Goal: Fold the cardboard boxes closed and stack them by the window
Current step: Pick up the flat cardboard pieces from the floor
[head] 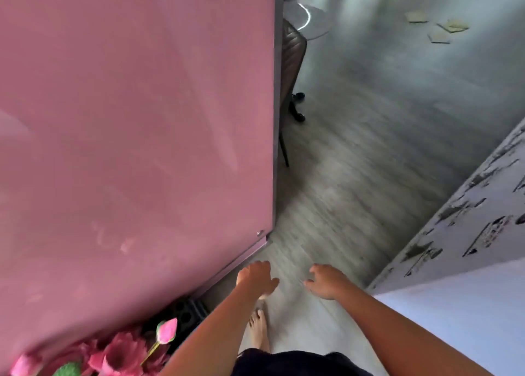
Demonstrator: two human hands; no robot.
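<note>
- Head view, hands: both are held out low in the lower centre of the frame, over the grey floor. The left hand has loosely extended fingers and nothing in it; the right hand is relaxed, slightly curled, and likewise empty.
- Head view, task's things: no assembled cardboard box is seen. Only a few flat cardboard pieces lie on the floor at the upper right, well apart from the hands; whether they belong to the boxes cannot be told through the blur. No window is shown.
- Head view, surroundings: a pink table fills the left of the frame, with pink flowers at its lower edge and a brown chair tucked at its far side. A patterned white surface stands at the right. A bare foot is seen below the left hand.
- Step in hand, as judged: a walk toward the boxes is under way. The narrow passage between table corner and white surface should be kept to, the chair legs avoided, and both hands kept free until a box is reached.
</note>
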